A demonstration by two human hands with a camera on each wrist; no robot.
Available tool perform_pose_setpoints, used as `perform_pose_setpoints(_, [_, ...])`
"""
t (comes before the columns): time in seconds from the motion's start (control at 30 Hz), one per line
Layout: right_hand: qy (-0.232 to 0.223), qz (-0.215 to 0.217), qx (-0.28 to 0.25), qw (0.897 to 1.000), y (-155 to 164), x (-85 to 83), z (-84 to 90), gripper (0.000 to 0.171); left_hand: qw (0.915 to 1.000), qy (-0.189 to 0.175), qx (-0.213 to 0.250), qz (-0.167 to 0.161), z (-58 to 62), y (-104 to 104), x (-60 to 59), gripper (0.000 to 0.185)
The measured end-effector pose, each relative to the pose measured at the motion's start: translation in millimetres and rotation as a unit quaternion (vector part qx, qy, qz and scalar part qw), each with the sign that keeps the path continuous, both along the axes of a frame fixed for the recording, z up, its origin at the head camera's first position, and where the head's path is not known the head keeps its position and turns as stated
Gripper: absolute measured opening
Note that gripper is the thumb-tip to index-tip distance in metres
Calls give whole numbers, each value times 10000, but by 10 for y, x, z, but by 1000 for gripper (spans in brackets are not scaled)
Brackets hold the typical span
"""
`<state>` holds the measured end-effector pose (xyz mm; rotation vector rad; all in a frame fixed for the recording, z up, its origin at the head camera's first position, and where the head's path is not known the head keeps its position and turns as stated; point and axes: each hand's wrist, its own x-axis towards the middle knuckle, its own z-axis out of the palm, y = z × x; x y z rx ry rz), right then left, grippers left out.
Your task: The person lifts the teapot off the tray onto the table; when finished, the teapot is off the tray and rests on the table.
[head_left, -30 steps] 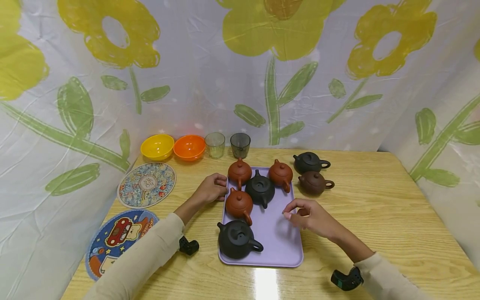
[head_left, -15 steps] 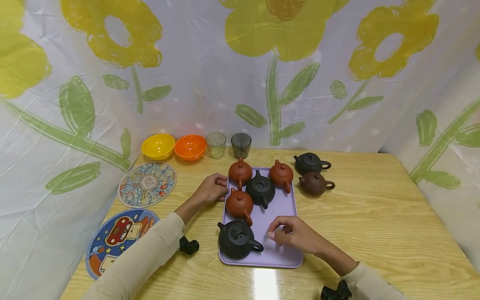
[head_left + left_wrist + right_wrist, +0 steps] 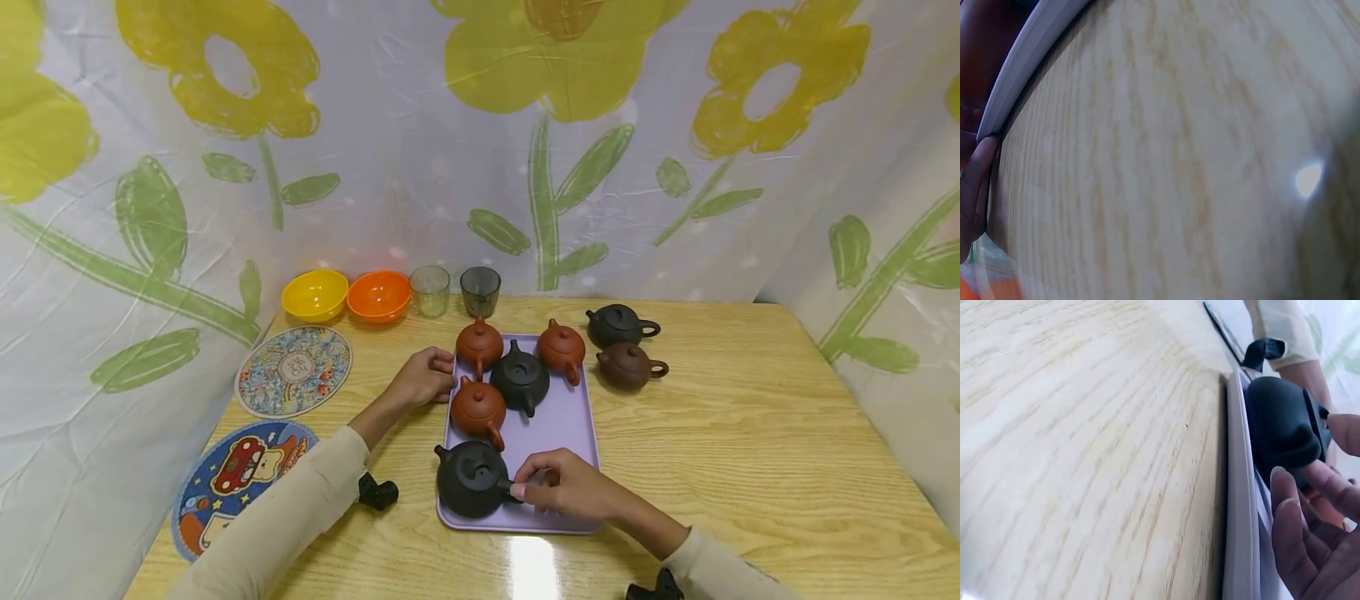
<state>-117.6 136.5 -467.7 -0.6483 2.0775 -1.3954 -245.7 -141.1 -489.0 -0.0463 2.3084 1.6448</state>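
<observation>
A lilac tray [image 3: 558, 425] carries three reddish-brown clay teapots [image 3: 478, 407] and two black ones. At the tray's left edge, my left hand [image 3: 422, 379] holds the rim; in the left wrist view its fingers [image 3: 979, 178] meet the pale rim [image 3: 1022, 56]. My right hand [image 3: 570, 486] is at the handle of the front black teapot [image 3: 471, 479], thumb and index finger curled about it. From the right wrist, that teapot [image 3: 1279, 415] sits inside the tray wall, index finger beneath the handle [image 3: 1300, 450]. The teapot rests at the tray's front left corner.
Right of the tray stand a black teapot [image 3: 617, 325] and a dark brown teapot [image 3: 626, 365]. Behind on the left are a yellow bowl [image 3: 315, 296], an orange bowl [image 3: 378, 297] and two glasses [image 3: 480, 292]. Two round mats [image 3: 292, 371] lie at the left.
My right hand has moved left and toward me, from over the tray's right side to the front black teapot's handle. My left hand stays at the tray's edge.
</observation>
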Motion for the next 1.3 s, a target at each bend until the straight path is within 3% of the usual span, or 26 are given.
perform_pose_setpoints(0.37, [-116, -89, 342, 9993, -115, 22, -46, 24, 10000, -20, 54, 43, 6, 22, 1, 46])
perform_pose_setpoints(1.3, [-384, -239, 189, 9988, -142, 55, 46, 28, 10000, 7, -10, -35, 15, 7, 12, 47])
